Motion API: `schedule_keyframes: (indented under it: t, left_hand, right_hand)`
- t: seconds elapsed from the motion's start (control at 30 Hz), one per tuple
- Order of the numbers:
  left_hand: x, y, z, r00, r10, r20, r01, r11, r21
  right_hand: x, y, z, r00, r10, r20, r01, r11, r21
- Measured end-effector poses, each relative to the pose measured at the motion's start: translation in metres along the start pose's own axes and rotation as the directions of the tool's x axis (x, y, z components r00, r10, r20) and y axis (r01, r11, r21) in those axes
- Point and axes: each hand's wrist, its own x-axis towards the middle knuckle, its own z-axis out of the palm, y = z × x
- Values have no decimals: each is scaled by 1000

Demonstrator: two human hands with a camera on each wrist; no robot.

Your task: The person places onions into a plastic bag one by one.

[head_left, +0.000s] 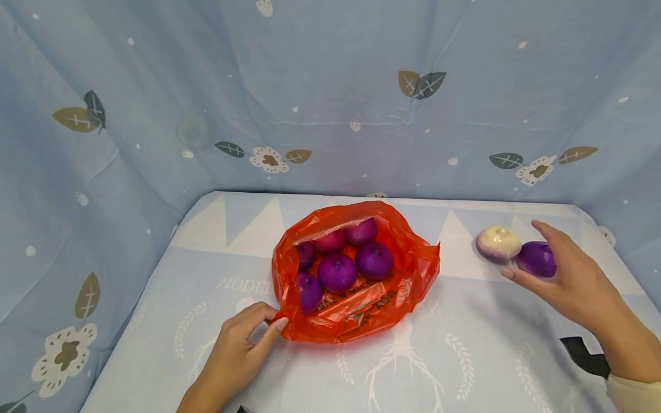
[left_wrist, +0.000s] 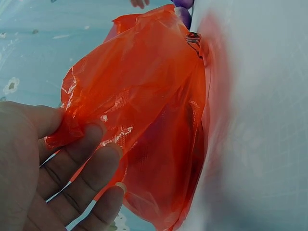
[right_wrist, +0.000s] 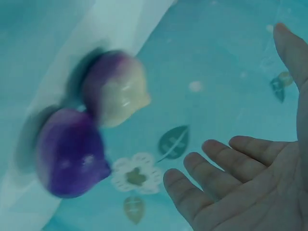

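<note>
A red plastic bag (head_left: 361,318) lies on the table with its mouth spread, and several purple onions (head_left: 337,272) sit inside. At the bag's near left rim, my left hand (head_left: 234,350) pinches the plastic between thumb and fingers; the left wrist view shows the thin red film (left_wrist: 144,96) gathered there. Off to the right, a white-and-purple onion (head_left: 498,243) touches a purple onion (head_left: 536,259). My right hand (head_left: 583,284) hovers by this pair, thumb and fingers spread, holding nothing. In the right wrist view the palm (right_wrist: 255,192) is apart from both onions.
The table (head_left: 217,275) wears a pale patterned cloth. Blue curtains (head_left: 330,115) with leaves and flowers hang behind it and along both sides. A black strap (head_left: 586,357) shows at the right wrist.
</note>
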Motion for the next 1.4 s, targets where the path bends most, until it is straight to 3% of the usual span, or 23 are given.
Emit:
schedule_keyframes:
  t: [0.33, 0.67, 1.0, 1.4]
  left_hand:
    - [-1, 0, 0, 1000, 0, 0, 0, 1000, -3]
    - [0, 1, 0, 1000, 6, -1, -6, 1000, -16]
    - [0, 2, 0, 1000, 9, -1, -9, 1000, -21]
    - [1, 1, -1, 1000, 17, 0, -17, 1000, -15]
  right_hand:
    - [6, 47, 9, 998, 46, 39, -45, 998, -36]
    - [10, 79, 13, 984, 168, 66, -165, 985, -49]
    - [13, 92, 14, 968, 223, 117, -224, 975, -4]
    - [11, 91, 15, 949, 262, 176, -258, 965, -44]
